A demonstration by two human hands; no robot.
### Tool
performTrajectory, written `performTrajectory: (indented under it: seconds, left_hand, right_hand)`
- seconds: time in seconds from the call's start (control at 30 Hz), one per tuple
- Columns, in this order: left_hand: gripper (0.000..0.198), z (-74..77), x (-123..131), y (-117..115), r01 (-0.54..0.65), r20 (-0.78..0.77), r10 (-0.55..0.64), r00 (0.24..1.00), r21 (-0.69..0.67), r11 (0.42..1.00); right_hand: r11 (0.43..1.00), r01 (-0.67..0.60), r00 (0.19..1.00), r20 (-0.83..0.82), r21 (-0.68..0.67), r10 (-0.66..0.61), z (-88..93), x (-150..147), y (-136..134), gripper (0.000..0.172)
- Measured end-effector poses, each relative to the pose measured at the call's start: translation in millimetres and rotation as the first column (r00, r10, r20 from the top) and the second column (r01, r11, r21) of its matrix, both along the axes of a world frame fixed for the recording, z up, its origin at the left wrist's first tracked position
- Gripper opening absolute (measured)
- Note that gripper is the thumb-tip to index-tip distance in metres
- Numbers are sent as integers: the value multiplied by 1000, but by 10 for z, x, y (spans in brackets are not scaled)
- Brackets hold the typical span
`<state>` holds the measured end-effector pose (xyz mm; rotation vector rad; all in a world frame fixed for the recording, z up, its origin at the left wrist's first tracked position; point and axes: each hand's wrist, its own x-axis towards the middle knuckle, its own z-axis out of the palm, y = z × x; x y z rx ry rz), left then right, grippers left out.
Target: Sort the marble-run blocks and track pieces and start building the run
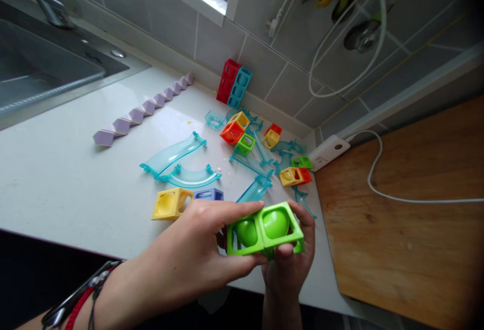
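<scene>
Both hands hold a pair of joined green cube blocks [264, 229] above the near edge of the white counter [56, 179]. My left hand [192, 249] pinches the left green cube between thumb and fingers. My right hand [291, 264] cups the right cube from below, thumb on its front. A yellow cube [170, 203] and a blue cube [209, 194] lie just behind my left hand. Clear blue curved track pieces [177, 161] lie beyond them.
Several small orange, yellow, green and red cubes [242, 136] and clear blue parts lie scattered mid-counter. A red and blue block stack [233, 83] stands against the tiled wall. A lilac zigzag strip [139, 113] runs toward the sink [41, 68]. A wooden board [408, 209], white power strip [330, 151] and cable lie right.
</scene>
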<state>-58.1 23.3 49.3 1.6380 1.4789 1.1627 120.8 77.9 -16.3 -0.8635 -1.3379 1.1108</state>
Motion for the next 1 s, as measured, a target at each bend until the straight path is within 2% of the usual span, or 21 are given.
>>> performTrajectory:
  seconds: [0.33, 0.57, 0.83, 1.0]
  left_hand:
    - [48, 6, 33, -19, -10, -57, 15, 998, 98, 995]
    - [58, 41, -15, -43, 59, -97, -49, 994, 106, 993]
    - [53, -2, 9, -74, 39, -74, -28, 997, 145, 989]
    - [51, -12, 15, -71, 37, -60, -30, 998, 116, 993]
  right_hand:
    - [999, 34, 999, -2, -9, -34, -77, 63, -30, 74]
    - [999, 6, 1000, 27, 42, -7, 7, 19, -56, 70]
    - [997, 28, 999, 35, 69, -30, -18, 35, -63, 71]
    - [998, 13, 1000, -5, 57, -12, -37, 46, -53, 72]
